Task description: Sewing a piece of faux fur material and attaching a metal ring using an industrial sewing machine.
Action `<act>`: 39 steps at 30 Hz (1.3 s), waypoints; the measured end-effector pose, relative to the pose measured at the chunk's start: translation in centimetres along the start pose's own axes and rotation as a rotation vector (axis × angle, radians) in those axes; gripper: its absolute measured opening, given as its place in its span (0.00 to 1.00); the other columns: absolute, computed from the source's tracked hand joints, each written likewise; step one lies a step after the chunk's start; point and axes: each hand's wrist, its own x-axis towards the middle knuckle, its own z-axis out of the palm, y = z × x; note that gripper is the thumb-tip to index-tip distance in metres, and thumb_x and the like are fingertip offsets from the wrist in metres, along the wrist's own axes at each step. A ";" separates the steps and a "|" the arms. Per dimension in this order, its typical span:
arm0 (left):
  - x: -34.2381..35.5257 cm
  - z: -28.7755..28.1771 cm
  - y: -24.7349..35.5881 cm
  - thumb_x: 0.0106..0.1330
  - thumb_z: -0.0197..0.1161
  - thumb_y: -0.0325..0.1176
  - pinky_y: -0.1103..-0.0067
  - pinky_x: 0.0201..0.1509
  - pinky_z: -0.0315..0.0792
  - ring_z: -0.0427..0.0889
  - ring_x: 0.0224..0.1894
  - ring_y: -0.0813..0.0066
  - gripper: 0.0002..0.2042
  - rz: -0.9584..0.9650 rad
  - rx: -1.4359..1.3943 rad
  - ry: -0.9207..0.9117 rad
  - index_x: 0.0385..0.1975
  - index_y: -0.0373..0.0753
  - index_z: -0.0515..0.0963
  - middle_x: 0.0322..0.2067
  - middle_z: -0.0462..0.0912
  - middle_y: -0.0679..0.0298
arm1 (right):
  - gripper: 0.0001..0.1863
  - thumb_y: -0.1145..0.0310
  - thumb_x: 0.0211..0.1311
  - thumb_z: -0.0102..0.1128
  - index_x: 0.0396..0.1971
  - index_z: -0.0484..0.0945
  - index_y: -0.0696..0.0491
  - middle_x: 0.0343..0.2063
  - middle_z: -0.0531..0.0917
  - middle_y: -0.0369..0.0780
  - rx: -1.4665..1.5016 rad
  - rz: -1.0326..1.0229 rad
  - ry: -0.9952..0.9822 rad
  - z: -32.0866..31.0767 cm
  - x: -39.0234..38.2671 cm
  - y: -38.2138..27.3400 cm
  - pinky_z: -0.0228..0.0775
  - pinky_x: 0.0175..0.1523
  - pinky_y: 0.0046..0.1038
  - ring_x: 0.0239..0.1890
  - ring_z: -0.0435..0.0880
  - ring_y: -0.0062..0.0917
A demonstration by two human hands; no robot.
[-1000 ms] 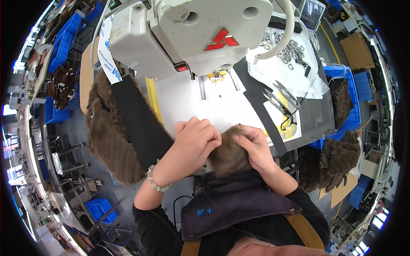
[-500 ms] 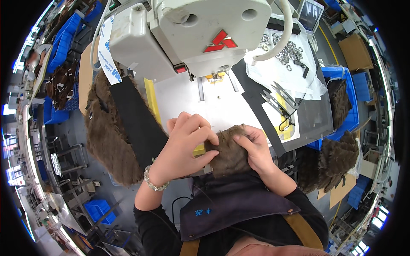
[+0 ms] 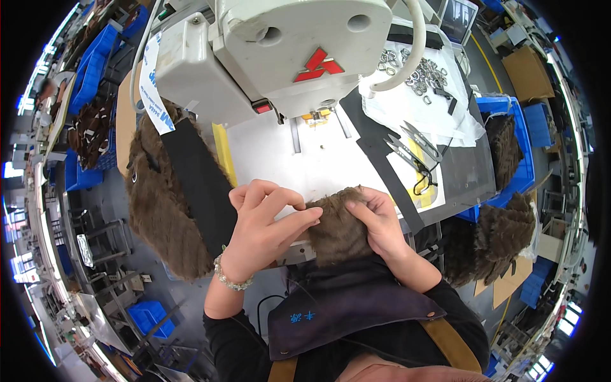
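A small brown fur piece (image 3: 340,235) hangs at the near edge of the sewing table, in front of my apron. My right hand (image 3: 384,224) grips its right side, thumb on top and the fingers behind. At its upper left edge, the thumb and index finger of my left hand (image 3: 262,223) pinch together; whether a thread or only fur lies between them is too small to tell. Beyond my hands stands the white sewing machine (image 3: 299,57), its needle area over a white work surface (image 3: 267,153).
Left lie a long brown fur piece (image 3: 162,216) and a black strip (image 3: 191,172). Two thread snips (image 3: 414,149) rest on the right, near metal rings (image 3: 423,76) on white plastic. A blue bin (image 3: 525,143) holds more fur; another fur bundle (image 3: 503,239) lies at right.
My left thumb and index finger have closed together at the fur piece's edge, and the hand has shifted slightly left and down. My right hand keeps its grip. The view has tilted slightly.
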 end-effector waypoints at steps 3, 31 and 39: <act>-0.1 -0.1 0.0 0.44 0.73 0.33 0.74 0.43 0.53 0.70 0.37 0.76 0.13 -0.007 0.033 0.047 0.31 0.56 0.82 0.32 0.74 0.81 | 0.05 0.77 0.66 0.55 0.36 0.78 0.62 0.27 0.81 0.31 -0.027 -0.010 0.000 -0.1 0.0 0.1 0.65 0.35 0.12 0.30 0.73 0.07; -0.9 -2.8 0.3 0.44 0.74 0.43 0.72 0.46 0.54 0.71 0.39 0.73 0.14 0.011 -0.492 -0.456 0.15 0.49 0.73 0.29 0.74 0.78 | 0.08 0.79 0.60 0.60 0.40 0.77 0.58 0.17 0.59 0.25 -0.477 -0.172 0.129 -1.2 0.6 0.1 0.47 0.24 0.14 0.20 0.53 0.07; 0.1 -0.3 0.7 0.41 0.75 0.35 0.75 0.43 0.56 0.72 0.35 0.73 0.13 -0.223 -0.013 -0.163 0.18 0.47 0.73 0.26 0.73 0.73 | 0.20 0.82 0.56 0.62 0.50 0.74 0.54 0.19 0.60 0.26 -0.737 -0.265 0.134 -0.9 0.2 -0.4 0.51 0.27 0.15 0.21 0.56 0.09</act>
